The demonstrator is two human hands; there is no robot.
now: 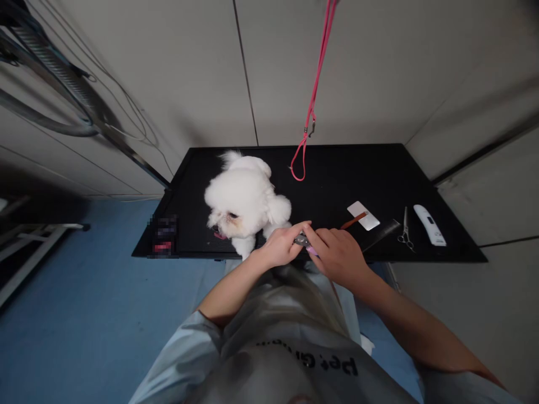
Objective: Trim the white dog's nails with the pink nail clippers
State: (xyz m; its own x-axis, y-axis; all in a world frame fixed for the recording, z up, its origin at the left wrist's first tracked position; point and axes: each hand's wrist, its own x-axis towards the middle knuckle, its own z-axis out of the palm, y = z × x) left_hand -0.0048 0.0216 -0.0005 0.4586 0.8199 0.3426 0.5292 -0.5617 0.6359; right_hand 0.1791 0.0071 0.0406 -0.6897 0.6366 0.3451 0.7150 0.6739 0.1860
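A small white fluffy dog [244, 202] lies on the black grooming table [337, 179], head toward the near left. My left hand [280, 247] is closed around one of its front paws at the table's near edge. My right hand [334, 255] grips a small metal clipper with a purple handle [304, 242], held against that paw. The paw itself is mostly hidden by my fingers.
A pink leash loop [300, 163] hangs over the table. On the right lie a white slicker brush [362, 215], a dark comb [381, 235], scissors [405, 231] and a white trimmer [429, 225]. Hoses [63, 95] run along the left wall; blue floor [84, 314] lies below.
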